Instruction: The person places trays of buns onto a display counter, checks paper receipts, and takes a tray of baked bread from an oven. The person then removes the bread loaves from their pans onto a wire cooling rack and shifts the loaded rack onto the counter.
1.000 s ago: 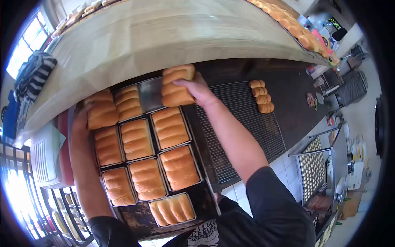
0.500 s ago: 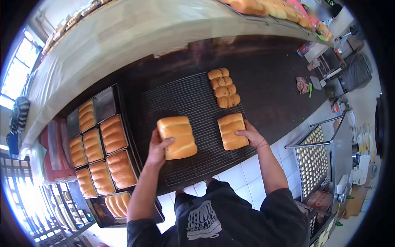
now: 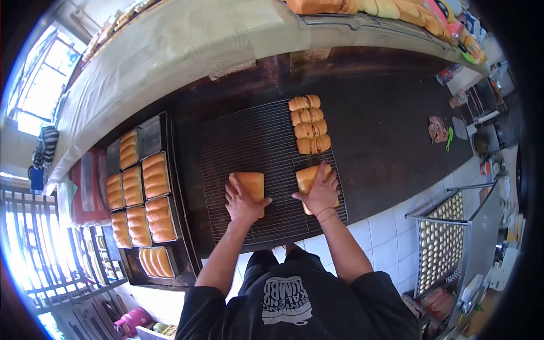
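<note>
Loaves [image 3: 254,180] lie under left hand [image 3: 243,205] and right hand [image 3: 319,196], palm-down, spread wide open, gripping nothing.

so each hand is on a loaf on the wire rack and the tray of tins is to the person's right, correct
Wrong side: the head view shows the tray of tins to the person's left. The left hand and right hand are each on a loaf on the wire rack.

A bakery, with bread loaves [image 3: 132,186] in pans.
</note>
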{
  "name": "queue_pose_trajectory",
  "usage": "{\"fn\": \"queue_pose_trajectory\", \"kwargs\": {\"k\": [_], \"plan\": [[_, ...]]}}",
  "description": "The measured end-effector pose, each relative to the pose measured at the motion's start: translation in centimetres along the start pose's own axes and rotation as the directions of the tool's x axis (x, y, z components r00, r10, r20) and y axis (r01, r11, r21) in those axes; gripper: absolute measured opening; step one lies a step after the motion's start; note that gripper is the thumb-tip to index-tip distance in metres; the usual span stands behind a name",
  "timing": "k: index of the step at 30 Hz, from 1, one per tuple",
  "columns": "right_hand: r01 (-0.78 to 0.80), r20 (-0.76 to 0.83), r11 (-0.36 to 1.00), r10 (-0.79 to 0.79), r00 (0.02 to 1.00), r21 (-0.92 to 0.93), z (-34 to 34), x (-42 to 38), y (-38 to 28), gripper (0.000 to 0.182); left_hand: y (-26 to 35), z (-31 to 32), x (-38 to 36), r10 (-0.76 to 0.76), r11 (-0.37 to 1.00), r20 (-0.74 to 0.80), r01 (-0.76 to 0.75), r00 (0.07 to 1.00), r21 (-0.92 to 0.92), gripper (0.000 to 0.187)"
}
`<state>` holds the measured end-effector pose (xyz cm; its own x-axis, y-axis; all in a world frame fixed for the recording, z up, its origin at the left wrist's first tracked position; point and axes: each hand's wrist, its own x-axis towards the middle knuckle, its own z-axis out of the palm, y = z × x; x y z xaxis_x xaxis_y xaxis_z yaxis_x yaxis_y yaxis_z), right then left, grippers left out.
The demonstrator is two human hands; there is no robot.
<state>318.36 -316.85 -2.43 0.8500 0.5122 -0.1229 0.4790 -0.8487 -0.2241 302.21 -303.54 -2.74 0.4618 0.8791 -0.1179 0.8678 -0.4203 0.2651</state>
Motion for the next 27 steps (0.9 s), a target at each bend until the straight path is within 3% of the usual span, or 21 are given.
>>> {"fn": "queue_pose_trajectory", "kwargs": {"k": [1,2,7,11,16,20,27], "plan": [[-0.019,-0.030,0.997,0.016,0.999,-0.079,0.2,0.1,-0.2,0.102,0.5,0.1,0.0,-0.005,0.993,-0.057,0.012,0.998,0.117,0.102],[-0.010,-0.027,0.996,0.008,1.000,-0.086,0.2,0.1,-0.2,0.102,0.5,0.1,0.0,-0.016,0.993,-0.055,0.022,0.998,0.112,0.102],[0.029,-0.013,0.998,-0.028,1.000,0.059,-0.3,0.9,-0.2,0.100,-0.4,-0.8,1.2,-0.073,0.997,0.008,0.073,0.997,0.001,0.106],[0.207,-0.038,0.971,-0.203,0.978,0.122,-2.7,3.0,-5.1,0.088,-1.3,-2.6,2.2,-0.115,0.969,-0.073,0.096,0.991,-0.230,0.105],[0.173,-0.104,0.949,-0.151,0.983,0.263,-3.4,12.9,-12.0,0.079,-2.7,-3.2,6.2,-0.102,0.953,-0.191,0.041,0.976,-0.300,0.102],[0.083,-0.052,0.963,-0.072,0.996,0.257,0.3,20.9,-14.0,0.077,-1.3,-3.7,11.1,-0.122,0.952,-0.204,0.056,0.971,-0.302,0.099],[0.089,-0.100,0.973,-0.070,0.993,0.211,1.3,22.0,-15.2,0.071,3.5,-2.4,19.7,-0.193,0.947,-0.172,0.138,0.966,-0.290,0.093]]}}
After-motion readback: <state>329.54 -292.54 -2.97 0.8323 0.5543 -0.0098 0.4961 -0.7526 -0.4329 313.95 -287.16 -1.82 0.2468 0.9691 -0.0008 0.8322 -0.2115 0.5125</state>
